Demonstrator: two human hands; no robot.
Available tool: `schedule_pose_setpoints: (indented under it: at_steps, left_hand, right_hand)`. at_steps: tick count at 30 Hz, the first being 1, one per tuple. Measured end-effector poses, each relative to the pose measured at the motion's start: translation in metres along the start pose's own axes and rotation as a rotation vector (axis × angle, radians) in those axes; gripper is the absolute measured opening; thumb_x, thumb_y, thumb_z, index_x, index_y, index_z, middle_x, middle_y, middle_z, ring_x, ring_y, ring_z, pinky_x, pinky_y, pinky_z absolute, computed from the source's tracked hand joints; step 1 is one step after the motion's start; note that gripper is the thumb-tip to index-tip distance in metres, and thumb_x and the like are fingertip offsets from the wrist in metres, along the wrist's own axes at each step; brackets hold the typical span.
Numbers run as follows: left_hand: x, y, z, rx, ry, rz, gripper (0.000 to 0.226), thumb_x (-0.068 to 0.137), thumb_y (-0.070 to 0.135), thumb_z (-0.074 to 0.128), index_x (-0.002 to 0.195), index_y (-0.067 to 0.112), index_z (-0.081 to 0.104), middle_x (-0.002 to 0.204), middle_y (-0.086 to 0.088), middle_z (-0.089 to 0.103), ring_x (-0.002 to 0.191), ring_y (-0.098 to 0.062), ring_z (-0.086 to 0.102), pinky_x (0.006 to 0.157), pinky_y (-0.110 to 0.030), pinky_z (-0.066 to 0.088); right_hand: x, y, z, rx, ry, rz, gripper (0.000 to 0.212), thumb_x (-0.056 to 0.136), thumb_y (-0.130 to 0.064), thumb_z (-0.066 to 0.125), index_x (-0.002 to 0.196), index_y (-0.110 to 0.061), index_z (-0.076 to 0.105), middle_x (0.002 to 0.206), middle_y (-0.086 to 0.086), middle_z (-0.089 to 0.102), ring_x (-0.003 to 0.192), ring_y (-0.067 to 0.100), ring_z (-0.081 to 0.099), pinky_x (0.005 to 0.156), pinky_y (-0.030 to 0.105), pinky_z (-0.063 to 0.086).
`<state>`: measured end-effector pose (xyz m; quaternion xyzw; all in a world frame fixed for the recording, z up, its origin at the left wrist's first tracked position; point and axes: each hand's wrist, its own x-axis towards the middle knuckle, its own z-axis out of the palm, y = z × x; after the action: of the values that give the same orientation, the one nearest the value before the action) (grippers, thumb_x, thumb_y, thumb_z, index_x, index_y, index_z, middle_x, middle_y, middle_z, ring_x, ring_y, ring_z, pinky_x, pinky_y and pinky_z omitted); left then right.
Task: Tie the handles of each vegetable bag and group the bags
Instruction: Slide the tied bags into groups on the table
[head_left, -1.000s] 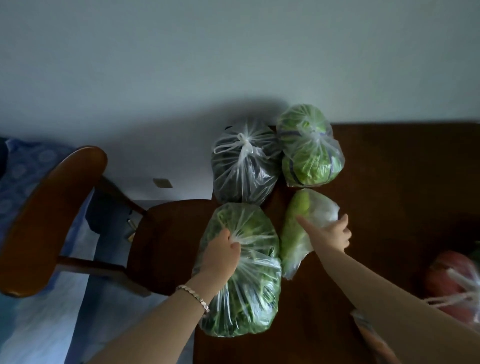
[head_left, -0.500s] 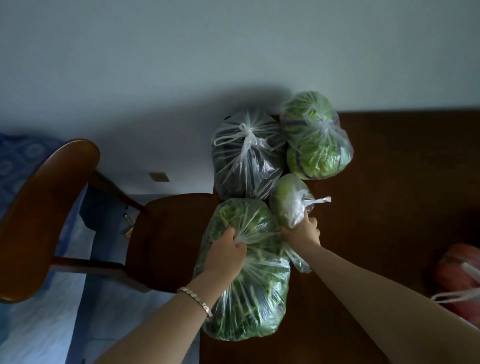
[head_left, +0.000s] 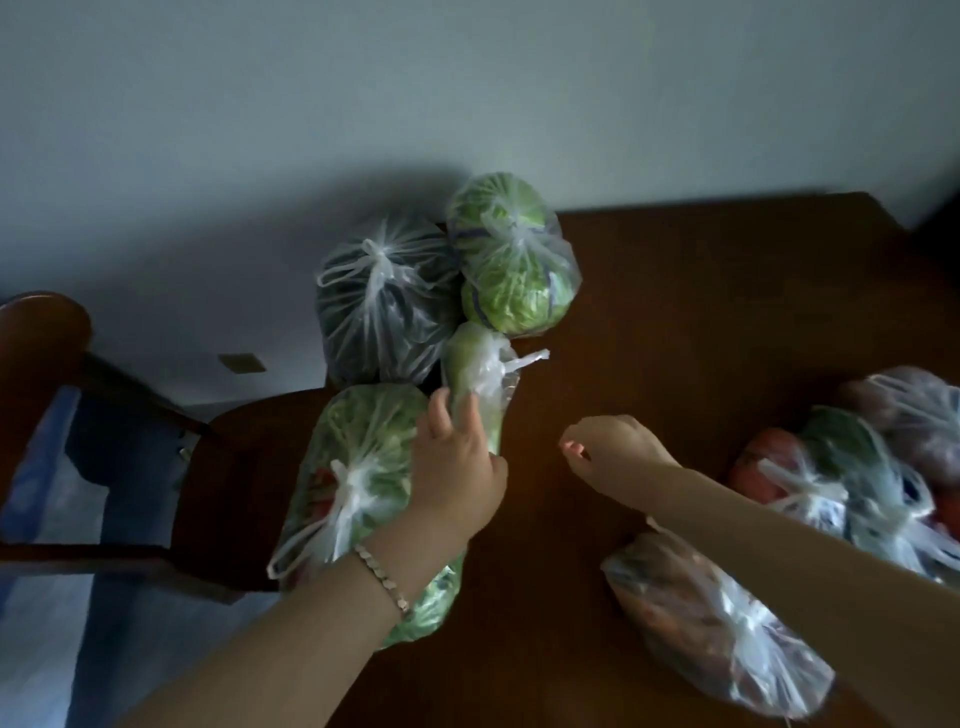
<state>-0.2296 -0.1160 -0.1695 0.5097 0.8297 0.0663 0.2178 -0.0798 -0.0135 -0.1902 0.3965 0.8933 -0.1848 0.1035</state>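
1. The small bag (head_left: 475, 374) holding a pale green vegetable is lying on the dark wooden table (head_left: 701, 322) near its left edge, its knotted handles sticking out to the right.
2. The left hand (head_left: 457, 467) is reaching over to this small bag, fingers spread loosely and their tips touching the bag's near end; it is not closing around anything. A thin bracelet (head_left: 382, 577) is sitting on that wrist.
3. The right hand (head_left: 610, 452) is hovering above the bare table to the right of the small bag, fingers curled in loosely with nothing between them and touching nothing.
4. Just left of and nearer than the small bag, the large leafy-greens bag (head_left: 363, 457) is lying under the left forearm, its handles tied in a knot and its body hanging partly over the table's edge.
5. Beyond the small bag, a dark-contents bag (head_left: 384, 306) and a cabbage bag (head_left: 511, 270) are standing side by side against the wall, both knotted and both touching it.
6. Well to the right of the small bag, a cluster of knotted bags (head_left: 852, 467) with red and green contents is resting at the table's right side, and another long bag (head_left: 717, 623) is lying under the right forearm.
7. Left of the small bag, off the table, a wooden chair (head_left: 244, 457) is standing.
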Motion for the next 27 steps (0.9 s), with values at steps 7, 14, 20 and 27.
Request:
schedule_pose_setpoints:
  at_steps: [7,14,20,27]
  left_hand:
    - [-0.032,0.136,0.062,-0.059,-0.419,0.438,0.05,0.086,0.037,0.057,0.13,0.02,0.041,0.132,-0.004,0.042,0.12,-0.024,0.043,0.1,-0.037,0.04]
    - [-0.048,0.197,0.124,0.462,-0.554,0.541,0.056,0.07,0.038,0.074,0.116,0.019,0.049,0.119,-0.006,0.052,0.111,-0.026,0.047,0.093,-0.044,0.042]
    - [-0.059,0.196,0.14,0.582,-0.645,0.412,0.042,0.076,0.02,0.063,0.115,0.02,0.047,0.118,-0.006,0.056,0.118,-0.028,0.045,0.105,-0.051,0.028]
    - [-0.056,0.187,0.117,0.269,-0.477,0.319,0.005,0.081,0.014,0.051,0.083,0.016,0.047,0.065,0.007,0.038,0.075,-0.022,0.048,0.075,-0.033,0.04]
  right_hand:
    - [-0.075,0.137,-0.033,-0.164,-0.033,0.263,0.039,0.086,-0.047,0.048,0.117,-0.022,0.054,0.119,0.004,0.055,0.116,0.023,0.051,0.096,0.037,0.039]
    - [-0.119,0.207,-0.016,-0.061,-0.254,0.213,0.07,0.084,-0.058,0.047,0.141,-0.025,0.023,0.128,0.014,0.051,0.114,0.029,0.054,0.094,0.036,0.046]
    - [-0.108,0.204,0.01,0.125,-0.3,0.222,0.074,0.085,-0.053,0.049,0.143,-0.015,0.022,0.124,0.019,0.052,0.089,0.023,0.061,0.068,0.029,0.047]
    - [-0.093,0.196,0.0,0.519,-0.15,0.398,0.033,0.086,-0.031,0.058,0.107,-0.005,0.059,0.101,0.014,0.064,0.082,0.027,0.058,0.067,0.03,0.041]
